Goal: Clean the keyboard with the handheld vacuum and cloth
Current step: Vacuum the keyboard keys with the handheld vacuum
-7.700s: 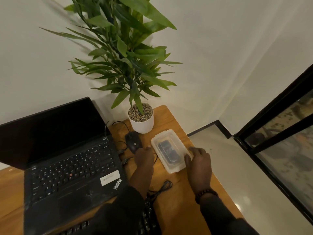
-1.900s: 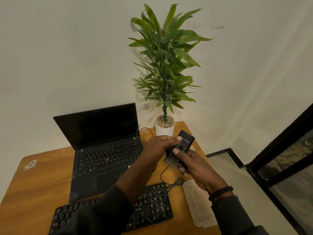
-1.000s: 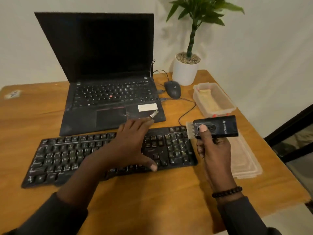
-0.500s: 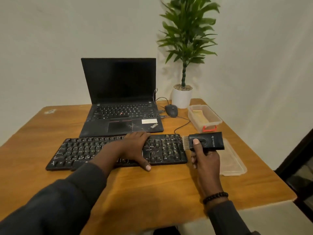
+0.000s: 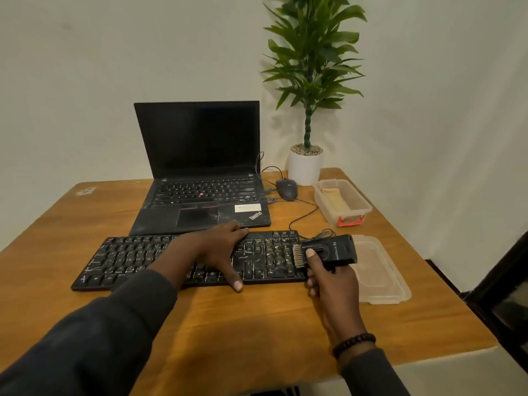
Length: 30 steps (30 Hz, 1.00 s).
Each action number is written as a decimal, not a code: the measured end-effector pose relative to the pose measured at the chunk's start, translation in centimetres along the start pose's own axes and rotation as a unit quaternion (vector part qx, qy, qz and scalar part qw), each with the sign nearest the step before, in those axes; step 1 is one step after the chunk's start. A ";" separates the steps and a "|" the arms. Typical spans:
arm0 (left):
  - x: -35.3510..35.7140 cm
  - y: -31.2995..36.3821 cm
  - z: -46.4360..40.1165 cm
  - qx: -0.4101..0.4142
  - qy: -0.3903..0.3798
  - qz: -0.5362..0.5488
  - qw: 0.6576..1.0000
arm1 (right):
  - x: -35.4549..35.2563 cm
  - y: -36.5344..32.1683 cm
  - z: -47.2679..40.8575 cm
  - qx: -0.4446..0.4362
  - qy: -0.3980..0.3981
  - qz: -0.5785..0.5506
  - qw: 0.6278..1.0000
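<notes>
Head view: our right hand (image 5: pixel 333 277) curls around the handheld vacuum (image 5: pixel 328 250), brush at the black keyboard (image 5: pixel 188 260)'s right end near the table (image 5: pixel 257 324)'s front-right; our left hand (image 5: pixel 220 248) presses flat on the keys; a hard sweep could slide it into the ThinkPad laptop (image 5: pixel 200 178); we see no cloth for certain.

Wooden table (image 5: pixel 257 315) against plain pale walls (image 5: pixel 85 67) — dark-framed door (image 5: pixel 503 281) at right.
</notes>
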State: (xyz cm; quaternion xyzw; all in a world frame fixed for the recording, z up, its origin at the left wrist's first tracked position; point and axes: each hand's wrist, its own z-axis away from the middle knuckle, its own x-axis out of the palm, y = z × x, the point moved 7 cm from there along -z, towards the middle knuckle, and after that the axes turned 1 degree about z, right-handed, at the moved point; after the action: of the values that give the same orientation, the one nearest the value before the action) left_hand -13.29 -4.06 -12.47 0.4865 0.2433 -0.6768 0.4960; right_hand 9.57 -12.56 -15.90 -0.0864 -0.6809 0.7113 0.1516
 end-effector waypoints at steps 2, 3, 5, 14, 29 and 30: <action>0.2 -0.2 0.1 -0.003 -0.004 0.011 1.000 | -0.1 -0.1 0.2 -0.001 0.000 0.005 1.000; 0.3 -0.1 0.1 -0.003 -0.002 0.009 1.000 | -0.1 -0.2 0.3 -0.002 0.002 0.008 1.000; 0.2 -0.1 0.0 -0.002 0.007 -0.004 1.000 | -0.1 -0.3 0.5 -0.005 0.005 0.006 1.000; 0.3 -0.3 -0.1 0.014 0.035 -0.029 0.999 | -0.1 -0.3 0.4 -0.028 0.048 0.043 0.998; 1.2 -1.0 -0.8 0.046 0.061 -0.037 0.996 | 0.9 -1.4 -0.7 -0.072 0.049 0.207 0.974; 1.3 -1.1 -0.7 0.046 0.058 -0.035 0.997 | 1.0 -1.7 -0.9 -0.073 0.046 0.222 0.971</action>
State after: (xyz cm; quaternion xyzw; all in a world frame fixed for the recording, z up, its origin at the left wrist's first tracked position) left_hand -14.03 -3.60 -14.11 0.5383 0.2572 -0.6751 0.4338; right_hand 9.11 -11.38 -14.21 -0.2791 -0.6869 0.6709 0.0140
